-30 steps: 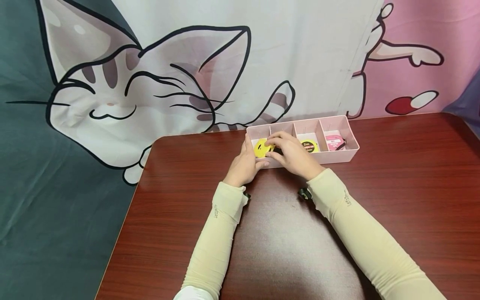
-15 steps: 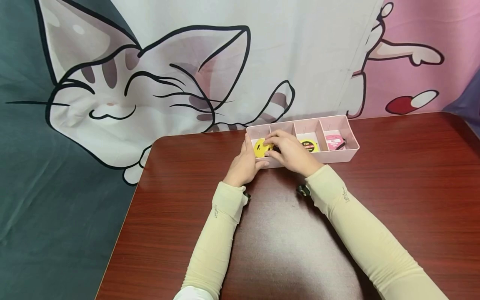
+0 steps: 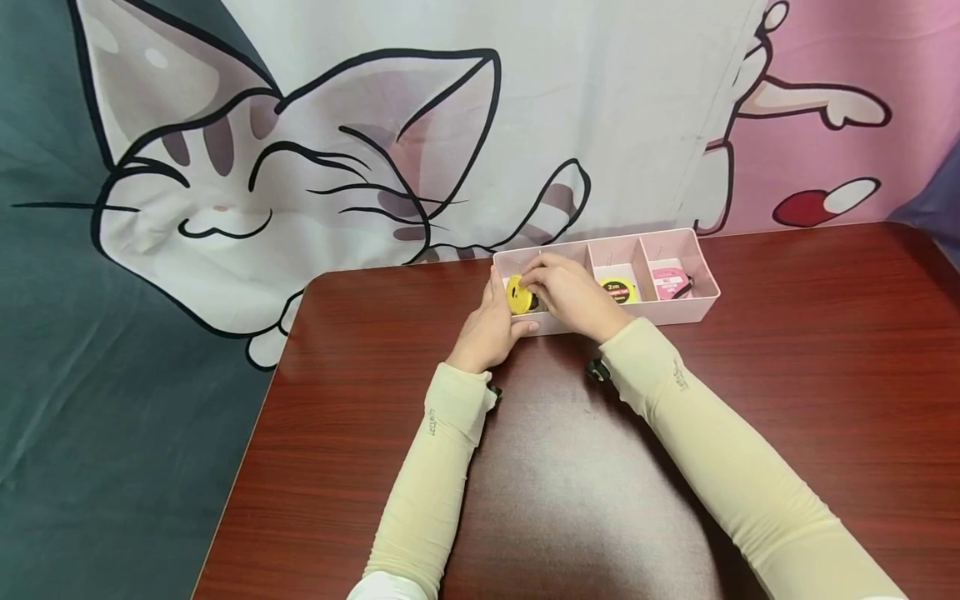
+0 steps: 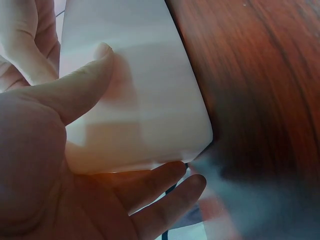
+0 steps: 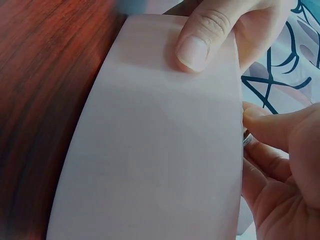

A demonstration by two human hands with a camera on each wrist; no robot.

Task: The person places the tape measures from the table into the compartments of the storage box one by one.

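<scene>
A pale pink box (image 3: 678,313) split into compartments stands at the table's back edge. My left hand (image 3: 483,332) holds its left end, the thumb (image 4: 87,87) on the front wall and the fingers along the end wall. My right hand (image 3: 576,293) reaches over the front rim and pinches a yellow round tape measure (image 3: 516,295) with a printed face, tilted in the leftmost compartment. In the right wrist view, the box wall hides most of that tape measure. Another yellow tape measure (image 3: 618,290), marked 2m, lies in the third compartment, and a pink tape measure (image 3: 670,283) in the rightmost.
The dark red-brown wooden table (image 3: 810,358) extends around the box. Right behind it hangs a curtain (image 3: 637,108) printed with a cat. The right hand covers most of the second compartment.
My right hand has shifted slightly left and toward the back. The yellow tape measure in its fingers has tipped more onto its edge. The left hand and the box stay put.
</scene>
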